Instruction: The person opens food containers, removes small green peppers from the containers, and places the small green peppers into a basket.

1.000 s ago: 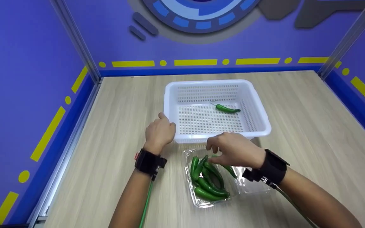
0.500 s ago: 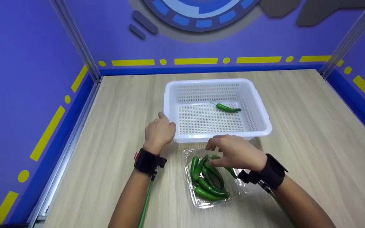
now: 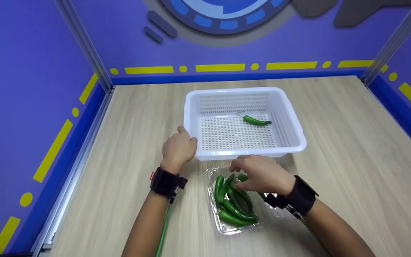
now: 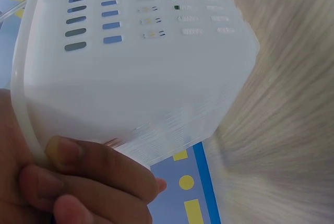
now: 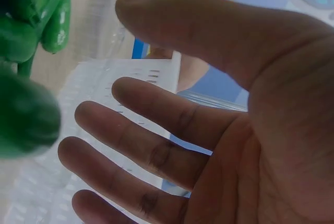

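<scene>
My left hand (image 3: 179,148) grips the rim of a white perforated plastic basket (image 3: 251,152) at its near left corner. In the left wrist view its curled fingers (image 4: 112,169) lie against the outside of the basket wall. One green chili pepper (image 3: 256,121) lies on the basket floor, towards the right. My right hand (image 3: 264,175) hovers over a clear plastic clamshell box (image 3: 214,223) with several green chili peppers (image 3: 239,212) in it. Thumb and fingers stand apart with nothing between them in the right wrist view, and a blurred pepper (image 5: 26,117) is close to the fingertips.
The box's clear lid (image 3: 280,210) lies folded out to the right, partly under the right hand and wrist. Blue panels (image 3: 148,46) with yellow marks stand behind and beside the wood-grain table (image 3: 137,117).
My right hand has moved slightly towards me and to the left over the box. The left hand keeps its grip on the basket, and the peppers lie as before.
</scene>
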A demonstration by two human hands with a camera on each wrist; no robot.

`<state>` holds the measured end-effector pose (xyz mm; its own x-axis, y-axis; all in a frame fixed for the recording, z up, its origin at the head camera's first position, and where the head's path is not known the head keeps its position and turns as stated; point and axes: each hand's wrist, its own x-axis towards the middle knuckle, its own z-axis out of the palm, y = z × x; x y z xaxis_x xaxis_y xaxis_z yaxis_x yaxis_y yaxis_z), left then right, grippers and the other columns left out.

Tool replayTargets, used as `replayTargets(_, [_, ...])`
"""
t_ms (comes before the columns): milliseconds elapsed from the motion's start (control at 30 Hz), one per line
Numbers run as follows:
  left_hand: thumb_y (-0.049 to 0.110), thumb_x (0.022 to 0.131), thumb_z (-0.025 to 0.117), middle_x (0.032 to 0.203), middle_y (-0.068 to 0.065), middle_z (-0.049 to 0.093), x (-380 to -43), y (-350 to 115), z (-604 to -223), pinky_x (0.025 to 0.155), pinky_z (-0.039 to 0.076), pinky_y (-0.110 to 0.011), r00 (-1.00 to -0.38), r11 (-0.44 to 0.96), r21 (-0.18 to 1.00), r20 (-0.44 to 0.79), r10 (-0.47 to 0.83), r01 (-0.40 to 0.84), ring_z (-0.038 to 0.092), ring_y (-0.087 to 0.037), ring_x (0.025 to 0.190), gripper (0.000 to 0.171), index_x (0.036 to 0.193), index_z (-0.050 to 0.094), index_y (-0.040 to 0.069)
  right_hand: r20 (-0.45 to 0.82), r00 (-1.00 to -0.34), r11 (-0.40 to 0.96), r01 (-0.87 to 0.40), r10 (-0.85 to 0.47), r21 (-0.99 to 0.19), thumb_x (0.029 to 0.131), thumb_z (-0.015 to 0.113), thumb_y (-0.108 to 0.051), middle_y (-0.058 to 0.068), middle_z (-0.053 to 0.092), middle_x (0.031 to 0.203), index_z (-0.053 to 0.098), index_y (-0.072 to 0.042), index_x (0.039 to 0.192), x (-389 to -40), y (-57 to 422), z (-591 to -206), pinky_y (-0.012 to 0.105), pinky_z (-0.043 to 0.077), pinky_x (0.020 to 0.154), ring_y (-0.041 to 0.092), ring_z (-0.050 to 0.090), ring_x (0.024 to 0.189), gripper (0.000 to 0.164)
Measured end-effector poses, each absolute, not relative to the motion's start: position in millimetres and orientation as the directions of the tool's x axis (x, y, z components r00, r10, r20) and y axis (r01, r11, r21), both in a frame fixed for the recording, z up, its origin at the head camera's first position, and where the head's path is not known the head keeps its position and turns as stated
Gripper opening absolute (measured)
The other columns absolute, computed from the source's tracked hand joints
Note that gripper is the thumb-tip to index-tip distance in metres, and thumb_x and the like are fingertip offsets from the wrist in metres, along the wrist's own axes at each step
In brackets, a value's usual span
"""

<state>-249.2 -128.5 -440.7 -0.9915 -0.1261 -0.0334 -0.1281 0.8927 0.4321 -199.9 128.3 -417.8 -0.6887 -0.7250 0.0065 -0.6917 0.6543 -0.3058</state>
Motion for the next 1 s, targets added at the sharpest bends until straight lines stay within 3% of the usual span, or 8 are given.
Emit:
replayTargets(333, [0.033, 0.1, 0.044, 0.105, -0.026, 0.071, -249.7, -128.4, -440.5, 0.078, 0.055, -0.052, -0.991, 0.894, 0.429, -0.03, -0.129, -0.13, 0.07, -0.04, 0.094, 0.061, 0.14, 0.043, -0.013, -0.022, -0.656, 0.64, -0.728, -0.755, -0.245, 0.072, 0.086, -0.027, 0.001, 0.074, 0.098, 0.073, -0.014, 0.104, -197.4, 124.1, -430.0, 0.033, 0.052, 0.068, 0.012, 0.06, 0.072, 0.037])
replayTargets(633, [0.033, 0.101, 0.044, 0.109, -0.027, 0.07, -249.6, -127.8, -440.1, 0.08, 0.055, -0.052, -0.991, 0.893, 0.429, -0.049, -0.128, -0.137, 0.07, -0.041, 0.096, 0.067, 0.147, 0.036, -0.014, -0.022, -0.669, 0.662, -0.731, -0.743, -0.166, 0.071, 0.086, -0.024, 0.0, 0.074, 0.105, 0.073, -0.017, 0.106, -193.4, 121.2, -434.0, 0.049, 0.052, 0.089, 0.025, 0.068, 0.097, 0.038])
replayTargets(800, [0.033, 0.101, 0.044, 0.11, -0.027, 0.07, -250.3, -128.1, -440.6, 0.081, 0.055, -0.053, -0.991, 0.893, 0.431, -0.049, -0.124, -0.133, 0.07, -0.042, 0.099, 0.068, 0.149, 0.034, -0.014, -0.003, -0.662, 0.656, -0.743, -0.75, -0.134, 0.069, 0.084, -0.013, -0.001, 0.075, 0.1, 0.076, -0.019, 0.099, -192.1, 122.1, -435.7, 0.046, 0.05, 0.081, 0.025, 0.068, 0.091, 0.031])
replayTargets(1000, [0.032, 0.101, 0.043, 0.103, -0.025, 0.071, -249.2, -127.0, -439.8, 0.074, 0.056, -0.051, -0.991, 0.89, 0.437, -0.045, -0.123, -0.13, 0.071, -0.038, 0.089, 0.066, 0.147, 0.036, -0.014, 0.017, -0.659, 0.657, -0.751, -0.752, -0.063, 0.067, 0.077, -0.004, -0.006, 0.07, 0.081, 0.074, -0.023, 0.081, -190.0, 120.7, -438.9, 0.041, 0.043, 0.071, 0.022, 0.064, 0.08, 0.024])
